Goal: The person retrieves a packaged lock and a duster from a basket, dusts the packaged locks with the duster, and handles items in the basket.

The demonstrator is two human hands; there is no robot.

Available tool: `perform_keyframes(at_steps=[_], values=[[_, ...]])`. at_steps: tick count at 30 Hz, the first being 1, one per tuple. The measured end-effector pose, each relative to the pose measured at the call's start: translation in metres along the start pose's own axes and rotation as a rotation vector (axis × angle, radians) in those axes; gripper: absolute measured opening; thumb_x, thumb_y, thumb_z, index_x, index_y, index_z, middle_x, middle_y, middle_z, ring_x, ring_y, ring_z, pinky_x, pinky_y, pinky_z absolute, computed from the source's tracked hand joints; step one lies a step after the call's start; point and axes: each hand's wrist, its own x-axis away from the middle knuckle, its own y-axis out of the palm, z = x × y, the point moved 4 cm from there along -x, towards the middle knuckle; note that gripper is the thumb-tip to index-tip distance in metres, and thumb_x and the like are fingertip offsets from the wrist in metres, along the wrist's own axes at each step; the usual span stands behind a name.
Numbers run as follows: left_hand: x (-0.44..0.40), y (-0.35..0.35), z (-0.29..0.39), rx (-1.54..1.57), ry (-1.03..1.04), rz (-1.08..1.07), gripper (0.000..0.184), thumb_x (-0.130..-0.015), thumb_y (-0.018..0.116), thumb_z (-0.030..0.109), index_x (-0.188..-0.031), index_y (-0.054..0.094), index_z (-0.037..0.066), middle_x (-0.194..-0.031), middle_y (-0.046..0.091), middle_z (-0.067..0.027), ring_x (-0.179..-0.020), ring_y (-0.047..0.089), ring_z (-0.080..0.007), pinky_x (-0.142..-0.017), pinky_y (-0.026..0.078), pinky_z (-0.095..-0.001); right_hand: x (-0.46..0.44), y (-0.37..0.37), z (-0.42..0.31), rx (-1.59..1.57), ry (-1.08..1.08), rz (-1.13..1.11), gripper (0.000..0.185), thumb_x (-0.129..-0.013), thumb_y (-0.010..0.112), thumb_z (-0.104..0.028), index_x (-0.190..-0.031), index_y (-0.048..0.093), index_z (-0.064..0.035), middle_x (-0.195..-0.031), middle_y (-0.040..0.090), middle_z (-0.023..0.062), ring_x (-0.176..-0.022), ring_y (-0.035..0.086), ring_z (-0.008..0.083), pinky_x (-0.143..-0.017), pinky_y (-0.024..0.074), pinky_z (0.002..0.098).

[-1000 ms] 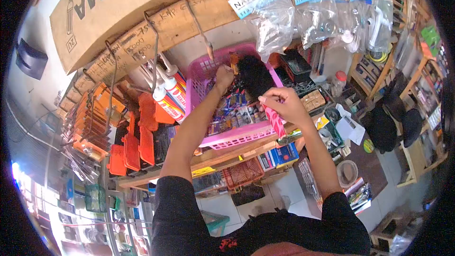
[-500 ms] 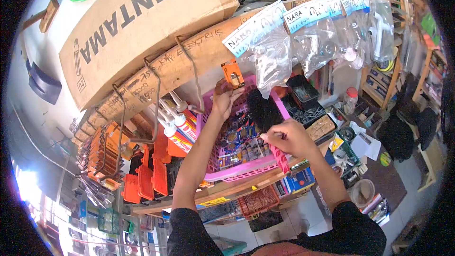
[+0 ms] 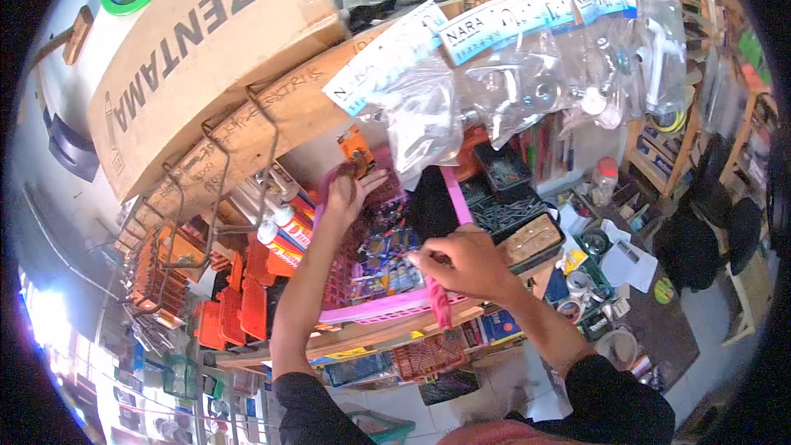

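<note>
My left hand (image 3: 348, 191) is over the back left of a pink plastic basket (image 3: 404, 305). Its fingers are partly blurred, some stretched out, and a small orange packet (image 3: 355, 147) is pinched at its upper side. Closed in a fist, my right hand (image 3: 465, 262) grips a red patterned cloth (image 3: 440, 303) that hangs down over the basket's front rim. Inside the basket lie several small packaged items (image 3: 387, 251), with a black bundle (image 3: 434, 206) at its right side.
Clear bags of taps (image 3: 424, 119) hang from a wooden beam above the basket. Metal hooks (image 3: 216, 189) stick out at the left. Black trays of screws (image 3: 511, 206) stand on the right, and orange cases (image 3: 254, 301) on the left.
The view has shifted, so the basket and shelf appear further left. My left hand has lowered with the orange packet, toward the basket. My right hand still holds the cloth.
</note>
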Motion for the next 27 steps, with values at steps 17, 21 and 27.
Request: perform_keyframes(at_steps=[17,21,27], values=[[0.022,0.038,-0.006,-0.186,-0.169,0.088,0.040,-0.100,0.041,0.049,-0.100,0.060,0.015,-0.073,0.059,0.0002,-0.056,0.050,-0.0150,-0.063,0.048,-0.0345,-0.004,-0.005,0.007,-0.093,0.019,0.081,0.032,-0.084,0.070,-0.037,-0.066,0.068,-0.0112,-0.050,0.057,0.0064,-0.049,0.059,0.0278,-0.057,0.0440,0.0375],[0.044,0.047,0.012,-0.427,-0.136,0.036,0.034,-0.101,0.043,0.041,-0.104,0.059,0.011,-0.084,0.061,-0.0023,-0.057,0.051,-0.0121,-0.053,0.045,-0.0278,0.002,-0.006,0.009,-0.183,0.118,0.038,0.036,-0.086,0.067,-0.040,-0.067,0.068,-0.0097,-0.052,0.057,0.0108,-0.054,0.061,0.0310,-0.059,0.0459,0.0405],[0.088,0.083,0.050,-0.495,-0.019,-0.051,0.033,-0.099,0.053,0.039,-0.101,0.057,0.007,-0.077,0.056,-0.0007,-0.063,0.052,-0.0098,-0.052,0.042,-0.0263,0.002,-0.007,0.007,-0.175,0.064,0.116,0.037,-0.087,0.065,-0.042,-0.072,0.069,-0.0085,-0.055,0.060,0.0099,-0.053,0.062,0.0295,-0.054,0.0465,0.0381]])
